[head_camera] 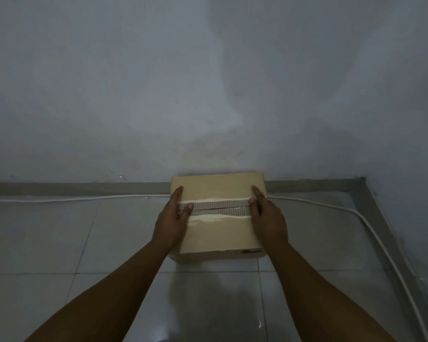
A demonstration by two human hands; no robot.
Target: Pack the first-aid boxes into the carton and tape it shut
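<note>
A tan cardboard carton (218,233) sits on the tiled floor against the wall, its top flaps closed. Along the middle seam the outer paper is torn away, leaving a strip of bare corrugation (220,208). My left hand (174,218) lies flat on the left end of the carton top, fingers straight, thumb on the seam. At the right end my right hand (265,215) rests the same way, thumb on the seam. Both hands press down on the flaps. No first-aid boxes or tape roll are in view.
A white cable (331,204) runs along the floor by the grey skirting (84,187) and bends forward down the right side. The wall corner is at the right. Glossy grey tiles (59,243) cover the floor around the carton.
</note>
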